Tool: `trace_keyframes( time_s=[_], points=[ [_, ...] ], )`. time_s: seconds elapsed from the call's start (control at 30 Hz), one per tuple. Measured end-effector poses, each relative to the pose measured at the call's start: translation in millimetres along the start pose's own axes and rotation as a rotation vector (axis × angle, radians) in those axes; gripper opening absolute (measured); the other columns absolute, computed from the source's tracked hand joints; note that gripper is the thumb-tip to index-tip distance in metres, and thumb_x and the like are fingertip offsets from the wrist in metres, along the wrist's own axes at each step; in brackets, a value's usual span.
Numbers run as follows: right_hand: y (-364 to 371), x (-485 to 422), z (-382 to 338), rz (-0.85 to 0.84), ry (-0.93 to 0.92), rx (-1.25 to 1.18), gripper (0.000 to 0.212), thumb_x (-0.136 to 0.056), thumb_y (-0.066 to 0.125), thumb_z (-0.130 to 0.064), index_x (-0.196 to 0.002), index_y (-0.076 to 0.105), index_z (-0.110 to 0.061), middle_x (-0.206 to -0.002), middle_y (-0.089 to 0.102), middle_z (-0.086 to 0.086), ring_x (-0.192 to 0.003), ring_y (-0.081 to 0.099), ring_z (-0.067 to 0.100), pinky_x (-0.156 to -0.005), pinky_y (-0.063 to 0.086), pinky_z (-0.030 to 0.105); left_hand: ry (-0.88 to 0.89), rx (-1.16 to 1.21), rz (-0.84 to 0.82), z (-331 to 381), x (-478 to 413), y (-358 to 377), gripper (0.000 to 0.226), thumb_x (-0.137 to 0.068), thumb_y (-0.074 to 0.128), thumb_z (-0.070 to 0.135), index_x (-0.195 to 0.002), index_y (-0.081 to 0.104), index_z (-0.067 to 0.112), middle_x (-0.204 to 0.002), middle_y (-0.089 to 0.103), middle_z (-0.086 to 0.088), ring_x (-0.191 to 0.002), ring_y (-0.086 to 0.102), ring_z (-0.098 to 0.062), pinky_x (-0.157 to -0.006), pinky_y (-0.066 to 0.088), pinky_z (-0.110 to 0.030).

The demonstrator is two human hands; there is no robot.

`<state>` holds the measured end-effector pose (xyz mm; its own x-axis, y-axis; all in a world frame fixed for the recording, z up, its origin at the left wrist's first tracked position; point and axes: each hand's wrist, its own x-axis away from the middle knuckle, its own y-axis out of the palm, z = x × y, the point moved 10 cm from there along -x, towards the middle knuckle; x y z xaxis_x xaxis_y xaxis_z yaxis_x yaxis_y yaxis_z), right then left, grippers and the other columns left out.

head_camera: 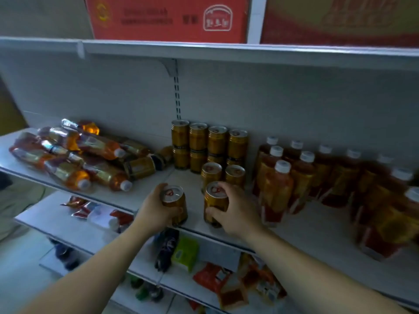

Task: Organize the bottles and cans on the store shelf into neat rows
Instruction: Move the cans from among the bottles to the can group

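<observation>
Head view: left hand (156, 211) gripped one gold can (175, 205), fingers wrapped round its left side and thumb across the front. Right hand (235, 211) gripped a second gold can (215, 200), fingers curled over the rim and right side, thumb low on the front. Both cans stood upright near the front edge of the middle shelf (317, 227), close but apart, the left one nearest the lip. Side grips looked chosen to slide or lift without tipping. Behind them sat two single cans (223, 175), then a two-high stack of cans (208, 143) against the back panel, so the held pair probably extended those columns forward; the right can was roughly in line, the left one sat off to the left where a new column would start. Standing bottles (301, 175) with white caps filled the right side in rough rows, touching, already mostly sorted. Left side was the backlog: toppled bottles (74, 155) piled on their sides, caps toward the front, with a couple of toppled cans (140, 167) beside the pile. I'd judge the can block about half built. Risk: the left can near the lip could drop onto the lower shelf (79, 230) of snack packets. Red cartons (167, 19) sat on the shelf above, untouched.
</observation>
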<state>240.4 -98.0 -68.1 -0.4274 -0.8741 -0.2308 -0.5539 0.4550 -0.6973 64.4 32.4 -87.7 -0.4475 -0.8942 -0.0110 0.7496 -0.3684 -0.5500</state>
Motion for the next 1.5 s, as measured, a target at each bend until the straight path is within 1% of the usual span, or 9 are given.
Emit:
trace_keyframes(
  time_s=[0.1, 0.3, 0.53, 0.73, 0.93, 1.1, 1.23, 1.37, 1.5],
  points=[
    [31.5, -15.3, -5.7, -0.013, 0.06, -0.044, 0.071, -0.079, 0.071, -0.048, -0.138, 0.033, -0.039, -0.137, 0.037, -0.009, -0.123, 0.041, 0.012, -0.092, 0.031, 0.021, 0.049, -0.046, -0.021, -11.2, -25.0, -20.4, 0.081, -0.072, 0.077, 0.018, -0.14, 0.034, 0.021, -0.128, 0.05, -0.003, -0.101, 0.049, -0.012, -0.072, 0.039, -0.018],
    [72.7, -26.0, -24.0, -0.008, 0.077, -0.037, 0.065, -0.079, 0.071, -0.041, -0.134, 0.037, -0.037, -0.124, 0.038, -0.014, -0.118, 0.041, 0.01, -0.085, 0.028, 0.01, 0.168, -0.18, -0.153, -21.6, -74.1, -33.1, 0.082, -0.077, 0.074, 0.026, -0.145, 0.028, 0.028, -0.145, 0.031, -0.002, -0.126, 0.04, -0.023, -0.091, 0.038, -0.026],
    [74.3, -60.5, -58.6, -0.019, -0.191, 0.641, 0.069, -0.084, 0.043, -0.063, -0.144, 0.032, -0.031, -0.143, 0.039, 0.0, -0.134, 0.019, 0.027, -0.099, 0.013, 0.041, 0.322, -0.277, -0.156, -13.5, -108.2, -30.5, 0.065, -0.088, 0.057, 0.012, -0.145, 0.03, 0.025, -0.147, 0.027, 0.001, -0.129, 0.038, -0.02, -0.097, 0.029, -0.018],
    [71.5, -109.4, -51.0, -0.075, -0.174, 0.862, 0.061, -0.097, 0.047, -0.041, -0.15, 0.018, -0.032, -0.156, 0.024, 0.008, -0.143, 0.003, 0.033, -0.11, -0.014, 0.055, 0.326, -0.221, -0.172, -7.9, -123.7, -19.2, 0.066, -0.088, 0.059, 0.015, -0.146, 0.027, 0.021, -0.148, 0.028, -0.001, -0.127, 0.04, -0.019, -0.1, 0.037, -0.025],
    [62.0, -139.1, -23.4, -0.058, 0.051, 0.807, 0.066, -0.093, 0.052, -0.039, -0.148, 0.015, -0.03, -0.149, 0.024, 0.011, -0.132, 0.027, 0.038, -0.106, 0.023, 0.051, 0.351, -0.291, -0.193, -2.7, -147.2, -5.2, 0.073, -0.087, 0.06, 0.014, -0.148, 0.021, 0.02, -0.153, 0.021, -0.001, -0.134, 0.034, -0.022, -0.106, 0.037, -0.032],
    [65.1, -146.7, -19.5, -0.02, 0.137, 0.8, 0.07, -0.091, 0.054, -0.035, -0.148, 0.014, -0.027, -0.144, 0.033, 0.01, -0.131, 0.029, 0.034, -0.105, 0.025, 0.05, 0.411, -0.419, -0.204, 12.2, -167.7, 5.8, 0.07, -0.089, 0.055, 0.016, -0.149, 0.018, 0.024, -0.155, 0.015, -0.001, -0.134, 0.033, -0.029, -0.103, 0.039, -0.037],
    [47.7, -136.5, -24.6, 0.065, 0.064, 0.747, 0.088, -0.079, 0.054, -0.064, -0.149, 0.019, -0.023, -0.146, 0.033, 0.006, -0.136, 0.025, 0.028, -0.113, 0.015, 0.049, 0.413, -0.589, -0.199, 16.2, -175.4, 5.1, 0.079, -0.085, 0.056, 0.013, -0.149, 0.011, 0.027, -0.156, 0.009, -0.005, -0.138, 0.018, -0.035, -0.108, 0.03, -0.045],
    [6.2, -107.9, 9.0, 0.148, 0.266, 0.708, 0.099, -0.066, 0.046, -0.082, -0.147, 0.026, -0.027, -0.149, 0.028, 0.006, -0.138, 0.018, 0.029, -0.112, 0.01, 0.049, 0.565, -0.635, -0.255, 31.8, -167.0, 20.1, 0.081, -0.084, 0.058, 0.045, -0.147, 0.009, 0.032, -0.158, 0.0, -0.004, -0.144, -0.001, -0.029, -0.114, 0.013, -0.05],
    [11.5, -90.6, 37.4, 0.126, 0.443, 0.543, 0.088, -0.078, 0.051, -0.074, -0.147, 0.025, -0.026, -0.157, 0.011, 0.007, -0.141, 0.004, 0.038, -0.113, 0.01, 0.049, 0.571, -0.64, -0.378, 32.3, -161.5, 46.9, 0.084, -0.081, 0.05, 0.066, -0.147, 0.004, 0.042, -0.159, -0.003, 0.002, -0.144, -0.008, -0.027, -0.114, 0.009, -0.053]
  ],
)
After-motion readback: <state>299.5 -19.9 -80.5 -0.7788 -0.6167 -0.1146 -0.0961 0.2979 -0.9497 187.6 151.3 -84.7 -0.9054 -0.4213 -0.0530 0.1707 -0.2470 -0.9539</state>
